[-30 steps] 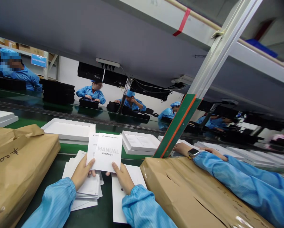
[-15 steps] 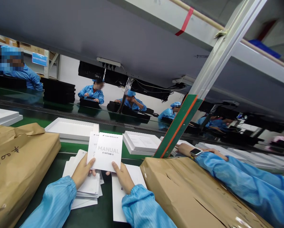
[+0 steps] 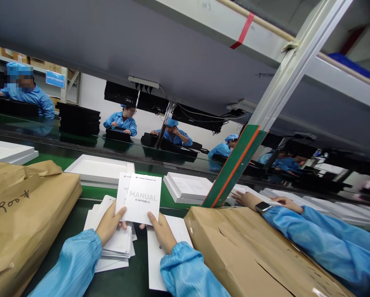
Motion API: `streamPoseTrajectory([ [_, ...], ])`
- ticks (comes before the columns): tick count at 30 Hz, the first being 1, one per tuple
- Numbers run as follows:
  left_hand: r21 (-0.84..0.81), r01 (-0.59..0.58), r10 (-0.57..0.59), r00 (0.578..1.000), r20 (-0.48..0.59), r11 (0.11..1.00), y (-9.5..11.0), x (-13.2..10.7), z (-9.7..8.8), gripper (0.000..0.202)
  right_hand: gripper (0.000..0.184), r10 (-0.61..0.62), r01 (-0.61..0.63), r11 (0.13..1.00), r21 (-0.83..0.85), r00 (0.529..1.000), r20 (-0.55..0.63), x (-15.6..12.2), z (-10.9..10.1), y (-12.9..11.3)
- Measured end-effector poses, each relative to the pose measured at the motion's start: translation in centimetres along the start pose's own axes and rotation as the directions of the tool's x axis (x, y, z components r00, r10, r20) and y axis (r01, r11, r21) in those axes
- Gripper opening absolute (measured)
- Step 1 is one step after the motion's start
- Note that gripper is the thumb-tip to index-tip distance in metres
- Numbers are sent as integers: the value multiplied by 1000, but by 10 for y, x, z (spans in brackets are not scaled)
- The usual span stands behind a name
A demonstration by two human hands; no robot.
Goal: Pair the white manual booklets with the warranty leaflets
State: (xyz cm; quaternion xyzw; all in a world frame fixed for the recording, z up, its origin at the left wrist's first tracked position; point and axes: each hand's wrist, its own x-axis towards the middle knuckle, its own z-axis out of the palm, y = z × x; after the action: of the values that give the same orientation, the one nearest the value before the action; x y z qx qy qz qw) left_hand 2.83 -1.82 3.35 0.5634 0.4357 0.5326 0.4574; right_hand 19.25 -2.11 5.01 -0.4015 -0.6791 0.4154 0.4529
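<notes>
A white booklet printed "MANUAL" (image 3: 143, 206) is held up in front of me, overlapping a second white booklet (image 3: 121, 192) that is mostly covered. My left hand (image 3: 110, 221) is closed on the left side of the pair, thumb in front. Along the lower right edge, my right hand (image 3: 162, 232) pinches the manual, its thumb also on the front. Beneath my left hand lies an uneven pile of white booklets (image 3: 118, 246). Another white booklet or sheet (image 3: 155, 268), partly hidden by my right hand and sleeve, rests on the dark green surface.
Brown paper-wrapped packages flank me, one left (image 3: 33, 222) and one right (image 3: 228, 247). Beyond are an open white box (image 3: 101, 181), another white box (image 3: 187, 198) and a slanted post (image 3: 237, 165). A co-worker's hand (image 3: 246, 199) reaches in at right. Several people sit opposite.
My grip on both booklets stays the same. The white boxes ahead have shifted slightly right, as has the whole view. The co-worker's hand at right shows more fully, fingers extended.
</notes>
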Motion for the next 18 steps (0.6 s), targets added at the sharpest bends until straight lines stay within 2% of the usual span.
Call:
streamPoseTrajectory([
  [3,-25,-10,10,1000,-3,1000,-2,2,0,36,35,-1,1,1000,8,1000,-8,1,0,2],
  [5,-81,6,-5,1000,10,997,-3,4,-1,38,34,-17,17,1000,17,998,-56,1,1,3],
  [9,-254,138,-133,990,39,957,-3,10,-11,35,36,-16,29,997,70,984,-180,2,2,7],
  [11,-279,169,-183,983,-25,945,-2,15,-19,29,36,-8,35,992,117,975,-221,3,2,8],
  [16,-100,60,-85,961,-264,993,5,36,-37,15,32,-17,75,984,159,941,-337,5,-1,9],
  [18,-105,87,-117,939,-322,991,8,50,-41,11,29,-1,61,987,146,926,-379,5,-3,10],
])
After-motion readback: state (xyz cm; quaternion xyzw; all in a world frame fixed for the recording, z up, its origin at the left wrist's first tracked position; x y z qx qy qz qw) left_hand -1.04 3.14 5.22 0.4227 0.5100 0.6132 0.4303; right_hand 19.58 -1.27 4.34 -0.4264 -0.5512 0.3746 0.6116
